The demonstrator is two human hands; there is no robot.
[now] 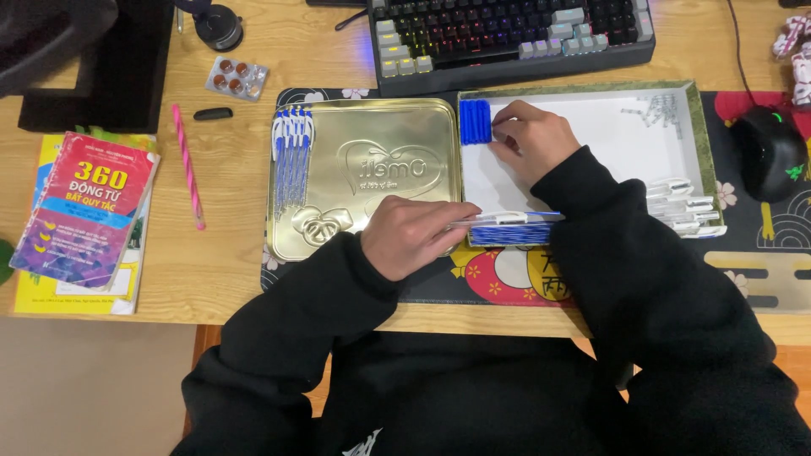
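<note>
While the left hand (414, 235) pinches a clear pen barrel (505, 219) over the white box (591, 143), keep it level; farther off, right hand (530, 139) fingers press the blue caps (475, 121), so pick one cleanly

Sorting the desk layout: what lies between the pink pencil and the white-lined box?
In the head view, the gold tin lid lies between the pink pencil and the white-lined box.

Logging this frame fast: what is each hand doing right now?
Left hand: closed on a clear pen barrel.
Right hand: fingers curled, touching the blue pen parts; grip cannot be told.
</note>
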